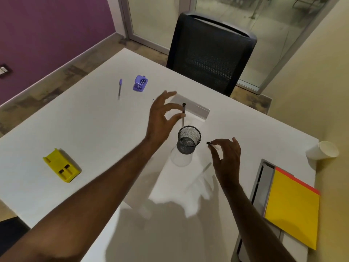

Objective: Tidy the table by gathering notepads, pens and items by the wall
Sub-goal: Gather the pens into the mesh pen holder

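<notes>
My left hand pinches a black-capped pen upright, its lower end just over the rim of a black mesh pen cup in the middle of the white table. My right hand, to the right of the cup, holds a second black-capped pen between thumb and fingers. A purple pen lies at the far left. A yellow notepad on an orange one rests by the wall at the right.
A purple sharpener-like gadget and a clear acrylic stand sit at the far side. A yellow plastic holder lies at the left. A white paper cup lies tipped by the wall. A black mesh chair stands behind the table.
</notes>
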